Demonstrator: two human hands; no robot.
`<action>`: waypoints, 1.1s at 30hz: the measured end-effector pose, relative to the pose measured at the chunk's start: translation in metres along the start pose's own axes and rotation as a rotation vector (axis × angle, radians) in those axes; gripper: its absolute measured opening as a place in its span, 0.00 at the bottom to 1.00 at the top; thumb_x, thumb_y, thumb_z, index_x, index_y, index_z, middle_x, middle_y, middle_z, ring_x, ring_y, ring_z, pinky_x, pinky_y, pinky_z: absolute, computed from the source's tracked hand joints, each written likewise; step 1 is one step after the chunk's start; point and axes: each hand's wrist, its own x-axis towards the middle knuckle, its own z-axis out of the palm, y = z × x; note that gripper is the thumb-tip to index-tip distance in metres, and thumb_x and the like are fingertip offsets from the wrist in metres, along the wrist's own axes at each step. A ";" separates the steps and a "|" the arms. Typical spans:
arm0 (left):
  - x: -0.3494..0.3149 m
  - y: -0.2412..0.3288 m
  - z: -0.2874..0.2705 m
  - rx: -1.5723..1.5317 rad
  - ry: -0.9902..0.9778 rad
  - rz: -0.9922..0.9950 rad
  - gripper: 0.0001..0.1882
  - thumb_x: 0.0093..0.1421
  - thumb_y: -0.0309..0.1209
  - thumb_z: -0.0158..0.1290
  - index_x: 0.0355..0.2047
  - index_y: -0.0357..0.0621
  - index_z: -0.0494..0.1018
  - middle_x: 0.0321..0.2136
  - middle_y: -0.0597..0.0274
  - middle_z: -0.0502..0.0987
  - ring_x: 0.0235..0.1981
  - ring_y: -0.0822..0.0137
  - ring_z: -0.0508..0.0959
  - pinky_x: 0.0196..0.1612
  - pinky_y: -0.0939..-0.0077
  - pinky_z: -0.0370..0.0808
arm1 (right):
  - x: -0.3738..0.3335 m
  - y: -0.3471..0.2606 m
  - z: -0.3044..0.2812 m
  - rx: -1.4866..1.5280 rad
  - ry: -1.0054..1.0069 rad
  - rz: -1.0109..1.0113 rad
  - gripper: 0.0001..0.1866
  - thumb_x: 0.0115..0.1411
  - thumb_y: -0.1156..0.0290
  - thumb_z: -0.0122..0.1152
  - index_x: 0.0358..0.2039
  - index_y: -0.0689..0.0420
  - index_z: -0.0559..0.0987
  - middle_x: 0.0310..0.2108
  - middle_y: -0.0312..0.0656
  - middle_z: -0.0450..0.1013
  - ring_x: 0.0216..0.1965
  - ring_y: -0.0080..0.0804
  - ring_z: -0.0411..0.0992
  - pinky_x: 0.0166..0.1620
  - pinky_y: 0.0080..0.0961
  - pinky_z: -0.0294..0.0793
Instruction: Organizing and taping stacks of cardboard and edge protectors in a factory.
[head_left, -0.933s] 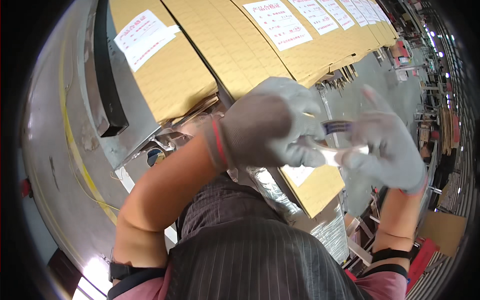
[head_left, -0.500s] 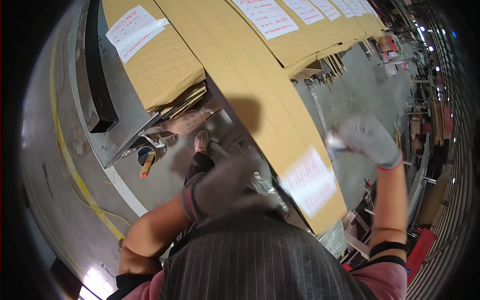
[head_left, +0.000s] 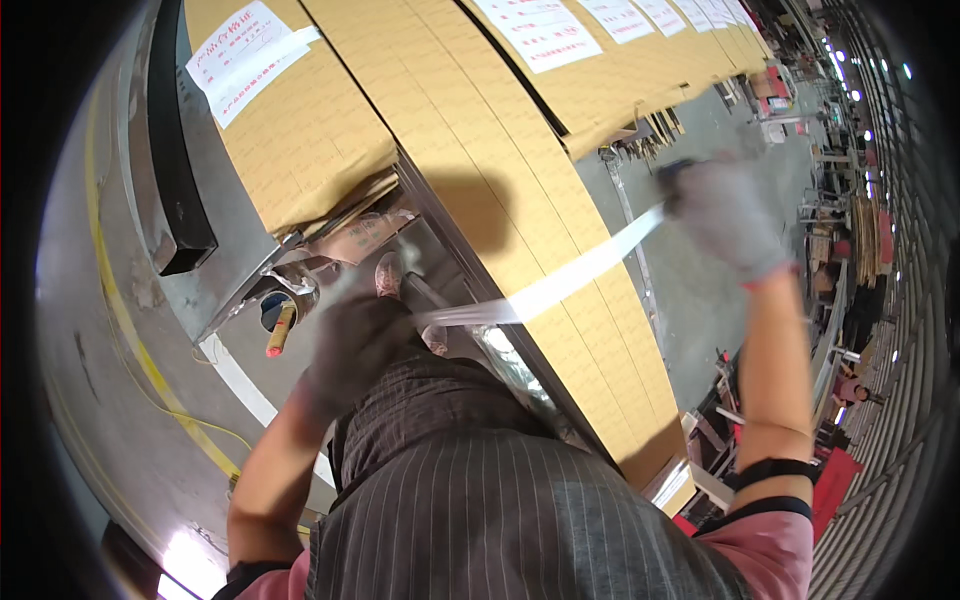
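A glossy, whitish, flat strip (head_left: pixel 560 290) — now drawn taut across mid-frame.
Half a second ago no such span showed; now I have a length to work with over the long yellow paper-wrapped panel (head_left: pixel 605 350). Left of centre, my dark-grey-gloved left hand (head_left: pixel 362 345) closes on one end — fingers blurred; upper right, my grey-gloved right hand (head_left: pixel 728 222) grips a blurred dark object (head_left: pixel 680 178).

- Pretty clearly a factory workshop, packing-area kind of vibe
- Bare grey floor (head_left: pixel 165 315) with a yellow line (head_left: pixel 124 318) running along it
- Long paper-wrapped packs (head_left: pixel 600 320) lined up side by side, printed labels (head_left: pixel 545 35) on a bunch of them
- Chunky black metal bar (head_left: pixel 178 190) over on the left
- Cluttered stock (head_left: pixel 870 240) and bright lights (head_left: pixel 855 96) down the right
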 end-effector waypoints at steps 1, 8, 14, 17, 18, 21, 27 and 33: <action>0.019 -0.029 0.028 -0.111 0.107 0.268 0.09 0.53 0.32 0.56 0.28 0.37 0.75 0.25 0.51 0.75 0.30 0.58 0.75 0.34 0.68 0.71 | 0.030 -0.006 0.043 0.341 0.012 -0.234 0.12 0.55 0.69 0.54 0.39 0.58 0.79 0.38 0.46 0.75 0.33 0.38 0.74 0.42 0.30 0.72; 0.053 -0.104 0.113 -0.404 -0.021 0.099 0.09 0.53 0.29 0.55 0.32 0.36 0.74 0.30 0.62 0.76 0.31 0.71 0.73 0.35 0.77 0.70 | 0.010 -0.081 -0.014 1.575 0.083 0.073 0.20 0.58 0.68 0.53 0.50 0.63 0.68 0.48 0.46 0.65 0.55 0.31 0.62 0.55 0.27 0.64; 0.095 -0.089 0.078 -1.007 -0.267 0.208 0.12 0.48 0.30 0.58 0.34 0.38 0.77 0.33 0.61 0.77 0.38 0.69 0.76 0.38 0.76 0.73 | -0.030 -0.130 0.001 0.404 0.518 -0.172 0.34 0.51 0.52 0.56 0.56 0.56 0.66 0.57 0.59 0.57 0.54 0.62 0.57 0.57 0.53 0.53; 0.102 -0.180 0.116 -0.598 -0.205 0.012 0.15 0.55 0.30 0.52 0.43 0.40 0.74 0.43 0.57 0.75 0.45 0.66 0.74 0.48 0.73 0.70 | -0.028 -0.141 -0.003 0.440 0.599 -0.213 0.34 0.52 0.55 0.59 0.56 0.59 0.66 0.59 0.57 0.55 0.59 0.57 0.54 0.60 0.47 0.53; 0.102 -0.195 0.121 -0.046 -0.218 0.172 0.18 0.60 0.30 0.48 0.51 0.39 0.69 0.48 0.59 0.73 0.50 0.66 0.72 0.52 0.69 0.67 | -0.027 -0.143 -0.002 0.444 0.598 -0.223 0.34 0.52 0.55 0.59 0.56 0.59 0.66 0.59 0.57 0.55 0.59 0.57 0.54 0.60 0.47 0.53; 0.141 -0.119 0.138 -0.420 -0.163 0.130 0.19 0.60 0.30 0.48 0.51 0.39 0.69 0.48 0.59 0.73 0.49 0.66 0.72 0.52 0.69 0.67 | -0.031 -0.140 -0.001 0.439 0.612 -0.179 0.32 0.51 0.58 0.58 0.56 0.58 0.67 0.59 0.56 0.56 0.59 0.56 0.55 0.60 0.46 0.53; 0.158 -0.075 0.138 -0.561 -0.189 0.102 0.19 0.59 0.31 0.49 0.51 0.40 0.69 0.47 0.57 0.74 0.49 0.65 0.72 0.52 0.68 0.68 | -0.030 -0.145 0.003 0.474 0.604 -0.147 0.34 0.48 0.58 0.59 0.57 0.52 0.66 0.59 0.55 0.56 0.55 0.61 0.56 0.59 0.52 0.52; 0.147 -0.060 0.150 -0.589 -0.207 0.142 0.19 0.59 0.32 0.50 0.50 0.41 0.70 0.47 0.56 0.74 0.49 0.64 0.72 0.52 0.68 0.68 | -0.028 -0.145 0.003 0.463 0.611 -0.199 0.33 0.52 0.57 0.59 0.56 0.61 0.66 0.60 0.57 0.56 0.60 0.55 0.54 0.61 0.45 0.51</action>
